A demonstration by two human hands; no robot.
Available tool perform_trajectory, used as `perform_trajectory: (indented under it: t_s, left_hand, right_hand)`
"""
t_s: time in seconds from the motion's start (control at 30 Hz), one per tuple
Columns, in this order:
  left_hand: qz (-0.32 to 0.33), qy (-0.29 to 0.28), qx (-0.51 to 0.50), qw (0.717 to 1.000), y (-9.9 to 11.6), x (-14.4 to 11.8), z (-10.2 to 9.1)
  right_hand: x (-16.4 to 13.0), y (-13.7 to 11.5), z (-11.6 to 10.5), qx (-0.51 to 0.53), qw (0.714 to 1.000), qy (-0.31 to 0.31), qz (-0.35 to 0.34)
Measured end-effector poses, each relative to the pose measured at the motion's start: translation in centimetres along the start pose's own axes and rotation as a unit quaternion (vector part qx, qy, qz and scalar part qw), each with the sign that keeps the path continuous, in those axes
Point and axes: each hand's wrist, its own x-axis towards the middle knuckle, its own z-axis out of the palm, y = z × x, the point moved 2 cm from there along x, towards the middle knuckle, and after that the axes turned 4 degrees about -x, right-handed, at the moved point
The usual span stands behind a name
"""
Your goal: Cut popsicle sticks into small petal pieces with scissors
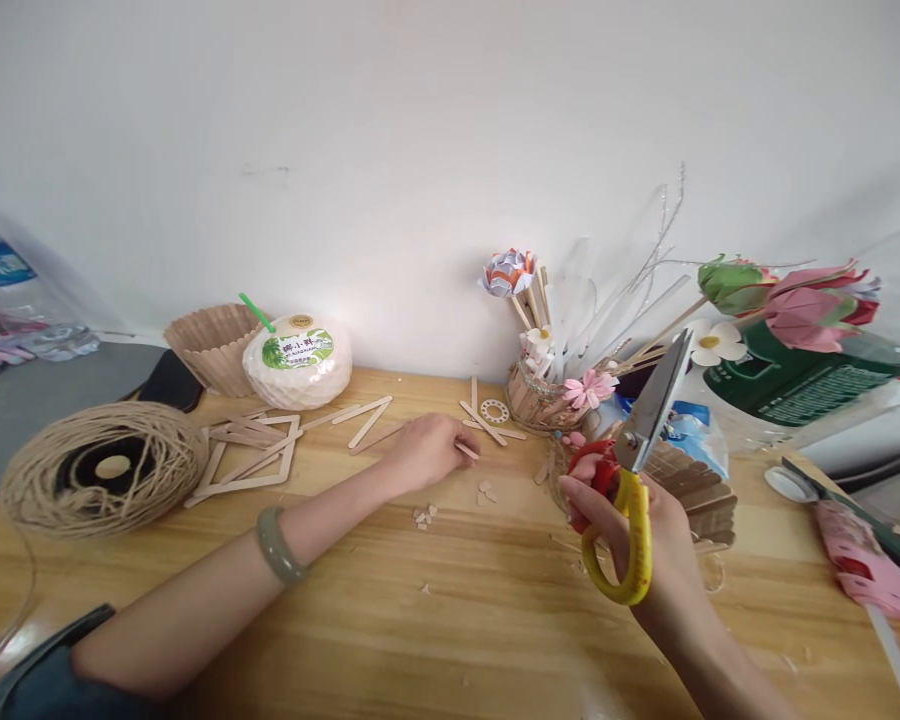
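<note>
The wooden tabletop [450, 610] lies nearest, its front bare. The right hand [645, 525] holds yellow-and-red scissors [634, 470] raised above it, fingers clamped through the handles, blades pointing up. The left hand [427, 450] rests on the tabletop, fingers together on a wooden stick [466, 451], small offcuts [424, 516] just beside.

On the wooden table [435, 620], a twine spool [101, 468] sits near the left edge. Behind it, toward the wall, a stack of paper cups [210, 345] lies just left of a packaged coconut [298, 362], touching it. Craft sticks [255, 450] lie before the coconut, between spool and left hand [427, 450]. A stick vase [544, 395] stands at the back, right of the hand. The right hand [645, 530] holds scissors [634, 470] before a stick basket [694, 485]. A glue gun [870, 570] lies by the right edge.
</note>
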Motion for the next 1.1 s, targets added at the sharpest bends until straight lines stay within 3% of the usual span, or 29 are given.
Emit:
perform_trajectory:
  t_s: [0.33, 0.5, 0.6, 0.73, 0.83, 1.1]
  left_hand:
    - [0.049, -0.030, 0.007, 0.998, 1.1, 0.7, 0.9]
    - [0.046, -0.009, -0.019, 0.999, 2.0, 1.6, 1.5]
    - [0.034, 0.011, -0.061, 0.997, 2.2, 2.2, 0.6]
    - [0.003, 0.076, -0.127, 0.989, 1.1, 2.1, -2.2]
    - [-0.024, 0.096, -0.159, 0.982, -0.2, 1.0, -3.4]
    - [-0.058, 0.050, -0.235, 0.969, -3.1, -0.7, -1.5]
  right_hand:
    - [0.1, 0.6, 0.2, 0.040, 0.999, -0.029, 0.015]
    - [0.2, 0.7, 0.1, 0.042, 0.999, -0.031, 0.010]
    - [0.1, 0.5, -0.1, 0.040, 0.999, -0.025, 0.004]
    - [-0.1, 0.0, -0.3, 0.042, 0.999, -0.018, -0.005]
    - [-0.2, -0.2, -0.4, 0.043, 0.999, -0.017, -0.002]
    - [-0.3, -0.1, -0.4, 0.046, 0.999, -0.010, 0.000]
